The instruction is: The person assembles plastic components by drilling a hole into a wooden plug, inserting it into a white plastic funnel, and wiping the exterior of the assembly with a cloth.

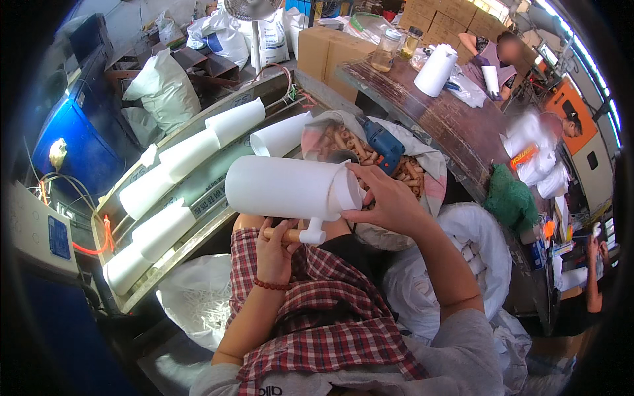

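Observation:
A white plastic jug body (pixel 284 187) lies sideways in front of me, its spouted end to the right. My right hand (pixel 389 203) grips that collared end, thumb and fingers on the rim. Below the body, my left hand (pixel 275 256) is closed around a light wooden handle (pixel 281 234). The handle's right end sits in a white elbow-shaped fitting (pixel 313 231) that meets the underside of the jug body near its collar. Just beyond my hands, a blue power drill (pixel 383 142) rests on a sack of wooden handles (pixel 413 173).
Several white cylinders (pixel 191 153) lie in rows on a wooden bench at left. Bags of white parts (pixel 205 310) stand by my legs. A dark table (pixel 456 129) holds a white jug (pixel 436 69) and jars. A person (pixel 495 63) sits beyond it, with others at right.

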Demonstrator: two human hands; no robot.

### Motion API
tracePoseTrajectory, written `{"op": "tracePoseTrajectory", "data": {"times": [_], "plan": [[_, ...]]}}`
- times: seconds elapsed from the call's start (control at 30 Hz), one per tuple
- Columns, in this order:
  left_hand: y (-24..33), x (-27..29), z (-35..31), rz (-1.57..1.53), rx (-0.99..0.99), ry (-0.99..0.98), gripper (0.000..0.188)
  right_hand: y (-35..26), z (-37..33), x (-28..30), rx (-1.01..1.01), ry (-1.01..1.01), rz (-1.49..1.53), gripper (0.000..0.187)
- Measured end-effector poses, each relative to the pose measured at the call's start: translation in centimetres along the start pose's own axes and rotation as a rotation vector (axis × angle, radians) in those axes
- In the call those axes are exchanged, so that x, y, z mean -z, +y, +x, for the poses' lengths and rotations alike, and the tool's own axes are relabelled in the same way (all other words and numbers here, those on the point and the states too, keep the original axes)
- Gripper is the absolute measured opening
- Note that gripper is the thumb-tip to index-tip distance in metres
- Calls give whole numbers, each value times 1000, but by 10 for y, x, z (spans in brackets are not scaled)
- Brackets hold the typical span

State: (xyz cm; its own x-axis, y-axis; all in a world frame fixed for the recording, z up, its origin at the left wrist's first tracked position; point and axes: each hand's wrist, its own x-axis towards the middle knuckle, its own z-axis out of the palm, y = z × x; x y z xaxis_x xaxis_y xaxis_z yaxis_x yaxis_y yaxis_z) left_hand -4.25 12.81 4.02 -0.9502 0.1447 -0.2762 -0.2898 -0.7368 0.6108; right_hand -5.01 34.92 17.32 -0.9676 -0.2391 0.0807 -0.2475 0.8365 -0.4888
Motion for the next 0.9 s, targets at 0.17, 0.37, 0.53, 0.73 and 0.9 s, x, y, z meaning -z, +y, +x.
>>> {"op": "tracePoseTrajectory", "data": {"times": [0.17,0.37,0.53,0.73,0.9], "plan": [[-3,5,2,-12,6,8,41,2,2,-2,-7,-30,132,80],[-3,6,3,-61,65,-11,41,10,0,-18,281,158,-147,71],[2,7,0,-51,164,5,28,7,-7,-13,337,106,-223,67],[-2,11,-3,-62,161,-4,22,6,-8,-6,453,58,-345,65],[-1,6,-7,-54,169,-9,22,15,-9,-12,609,160,-627,60]]}}
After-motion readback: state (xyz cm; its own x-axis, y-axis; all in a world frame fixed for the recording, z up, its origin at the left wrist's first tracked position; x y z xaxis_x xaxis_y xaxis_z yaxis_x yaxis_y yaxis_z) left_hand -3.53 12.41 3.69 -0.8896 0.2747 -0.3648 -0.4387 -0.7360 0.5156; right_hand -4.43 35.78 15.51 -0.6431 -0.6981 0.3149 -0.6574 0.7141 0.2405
